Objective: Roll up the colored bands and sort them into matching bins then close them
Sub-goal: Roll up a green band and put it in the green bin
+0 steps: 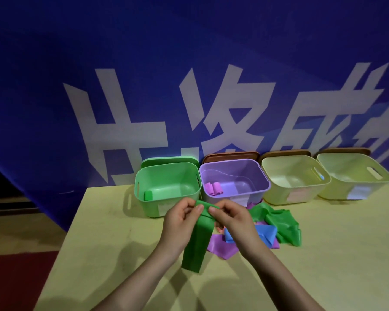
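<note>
A green band (pixel 197 239) is pinched at its top end by both hands just in front of the green bin (pixel 166 187). Left hand (pixel 181 217) fingers are curled, thumb pressed on the rolled edge; right hand (pixel 230 217) fingers are curled over the same edge. The rest of the band hangs down toward the tabletop (pixel 103 221). One green roll (pixel 148 195) is seen inside the green bin. Loose bands (pixel 272 230) are piled right of the green bin, in front of the purple bin (pixel 234 176).

Pile (pixel 265 230) partly behind right hand (pixel 231 221)
</note>
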The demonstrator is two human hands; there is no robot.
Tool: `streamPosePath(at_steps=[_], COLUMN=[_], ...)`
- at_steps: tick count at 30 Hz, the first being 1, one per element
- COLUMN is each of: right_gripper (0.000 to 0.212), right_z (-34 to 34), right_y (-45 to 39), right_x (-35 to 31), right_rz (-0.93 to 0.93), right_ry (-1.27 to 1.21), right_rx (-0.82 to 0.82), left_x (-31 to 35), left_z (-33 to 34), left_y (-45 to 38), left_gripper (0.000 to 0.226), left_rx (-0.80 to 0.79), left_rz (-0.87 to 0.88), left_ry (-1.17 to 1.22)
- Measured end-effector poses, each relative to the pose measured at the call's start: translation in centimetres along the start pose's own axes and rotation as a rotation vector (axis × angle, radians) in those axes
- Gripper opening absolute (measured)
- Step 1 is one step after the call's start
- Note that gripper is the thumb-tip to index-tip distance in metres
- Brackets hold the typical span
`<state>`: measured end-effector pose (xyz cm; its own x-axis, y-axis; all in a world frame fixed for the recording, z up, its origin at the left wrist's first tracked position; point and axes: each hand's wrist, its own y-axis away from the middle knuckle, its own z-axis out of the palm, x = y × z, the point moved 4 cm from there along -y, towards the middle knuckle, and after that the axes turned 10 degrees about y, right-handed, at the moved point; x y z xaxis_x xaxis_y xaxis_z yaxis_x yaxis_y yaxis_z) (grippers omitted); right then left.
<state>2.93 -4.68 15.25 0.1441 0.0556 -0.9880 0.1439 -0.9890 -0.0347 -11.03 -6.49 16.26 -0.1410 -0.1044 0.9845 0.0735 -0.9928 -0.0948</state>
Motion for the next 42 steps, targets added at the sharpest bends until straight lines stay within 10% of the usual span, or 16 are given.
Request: streamPosePath(at_steps=[14, 34, 42], right_gripper=[0.020, 0.031, 0.034], right_z=[-0.7, -5.4, -4.3], right_y=[-0.7, -3.8, -3.0], right_x=[-1.1, -1.2, -1.1], right_rz=[-0.055, -0.715, -0.281], right_ry=[-0.013, 0.667, 0.369], right_rx=[-0.071, -0.258, -0.230], left_x=[-1.0, -2.0, -0.7], left_z=[0.8, 4.6, 3.5], left_y=[2.0, 0.0, -0.2], left_gripper=[0.023, 0.027, 0.018], left_rx=[0.195, 0.237, 0.282], left_rz=[-0.279, -0.402, -0.246], left_ry=[0.313, 0.494, 0.202])
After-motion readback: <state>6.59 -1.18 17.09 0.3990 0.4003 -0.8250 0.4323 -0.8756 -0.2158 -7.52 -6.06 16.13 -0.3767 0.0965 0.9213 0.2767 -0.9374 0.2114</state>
